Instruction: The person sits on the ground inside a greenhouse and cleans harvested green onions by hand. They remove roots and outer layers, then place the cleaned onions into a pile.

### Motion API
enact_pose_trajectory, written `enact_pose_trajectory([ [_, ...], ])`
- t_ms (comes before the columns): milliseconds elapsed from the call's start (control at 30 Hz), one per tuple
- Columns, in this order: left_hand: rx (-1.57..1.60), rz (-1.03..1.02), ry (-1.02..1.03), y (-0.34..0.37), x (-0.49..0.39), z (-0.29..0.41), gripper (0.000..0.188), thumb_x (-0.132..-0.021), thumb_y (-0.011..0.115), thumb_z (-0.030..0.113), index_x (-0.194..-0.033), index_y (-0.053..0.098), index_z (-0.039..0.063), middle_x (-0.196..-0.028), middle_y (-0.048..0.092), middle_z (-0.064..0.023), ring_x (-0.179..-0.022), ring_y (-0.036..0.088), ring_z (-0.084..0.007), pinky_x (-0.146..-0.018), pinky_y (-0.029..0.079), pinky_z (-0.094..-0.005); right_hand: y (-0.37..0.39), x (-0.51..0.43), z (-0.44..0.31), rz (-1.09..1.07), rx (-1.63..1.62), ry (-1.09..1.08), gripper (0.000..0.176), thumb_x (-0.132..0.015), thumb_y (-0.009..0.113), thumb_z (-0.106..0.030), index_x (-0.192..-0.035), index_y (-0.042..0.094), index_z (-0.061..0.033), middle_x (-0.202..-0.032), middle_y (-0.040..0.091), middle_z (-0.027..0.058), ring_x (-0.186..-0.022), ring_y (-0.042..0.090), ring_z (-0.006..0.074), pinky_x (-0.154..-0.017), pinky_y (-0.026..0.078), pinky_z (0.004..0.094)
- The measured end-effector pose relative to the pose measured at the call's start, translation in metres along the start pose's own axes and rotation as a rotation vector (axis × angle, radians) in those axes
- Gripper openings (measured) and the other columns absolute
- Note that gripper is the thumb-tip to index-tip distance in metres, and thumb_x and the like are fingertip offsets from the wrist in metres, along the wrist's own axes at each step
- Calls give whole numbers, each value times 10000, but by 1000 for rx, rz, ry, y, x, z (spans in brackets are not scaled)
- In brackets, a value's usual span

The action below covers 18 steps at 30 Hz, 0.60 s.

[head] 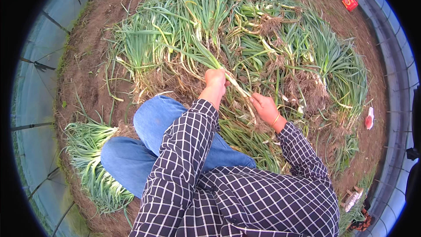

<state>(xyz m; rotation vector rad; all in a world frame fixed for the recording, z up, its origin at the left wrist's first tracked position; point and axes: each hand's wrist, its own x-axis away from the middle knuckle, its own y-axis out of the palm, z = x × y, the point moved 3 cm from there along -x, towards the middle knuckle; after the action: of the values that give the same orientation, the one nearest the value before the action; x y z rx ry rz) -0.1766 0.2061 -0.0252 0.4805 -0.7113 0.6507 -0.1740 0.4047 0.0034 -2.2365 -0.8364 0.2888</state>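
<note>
My left hand (215, 80) is closed around the stalk of a green onion (237, 86), whose leaves point up and to the left. Lower on the same plant, near the white base, the thumb and fingers of my right hand (265, 109) pinch the stem. Its roots (260, 125) hang just below and left of the right hand. Behind both hands spreads a broad heap of green onions (210, 6), many with brown, soil-covered roots (174, 84). Loose green leaves (253, 144) lie beneath the right forearm.
A row of green onions with pale stems (95, 161) lies left of my knees (158, 115). On the soil (88, 75) at right are a red packet (350, 2), a red-and-white item (369, 118) and a small stool-like object (352, 200). Plastic sheeting (39, 82) borders both sides.
</note>
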Motion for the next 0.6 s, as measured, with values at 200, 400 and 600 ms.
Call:
enact_pose_trajectory([
  [200,158,286,221,-20,-4,23,153,-914,437,94,-938,518,-34,-708,575,-100,-508,563,-160,-364,391,-260,-1,74,54,17,217,104,151,-845,551,-189,-821,549,-40,-735,574,185,-689,567,365,-593,445,418],
  [400,70,122,110,-13,-5,23,168,-911,457,111,-984,501,-34,-731,598,-111,-525,592,-183,-362,407,-241,-30,112,129,-288,373,469,527,-805,602,-177,-1276,386,-81,-1127,538,222,-1012,544,348,-856,446,393],
  [600,-172,-69,56,-12,10,11,168,-890,455,65,-1024,496,-27,-811,629,-139,-701,640,-222,-557,513,-306,5,-23,10,-60,-224,-77,528,-810,602,-219,-1260,424,-8,-1200,528,202,-1092,534,293,-917,426,351],
])
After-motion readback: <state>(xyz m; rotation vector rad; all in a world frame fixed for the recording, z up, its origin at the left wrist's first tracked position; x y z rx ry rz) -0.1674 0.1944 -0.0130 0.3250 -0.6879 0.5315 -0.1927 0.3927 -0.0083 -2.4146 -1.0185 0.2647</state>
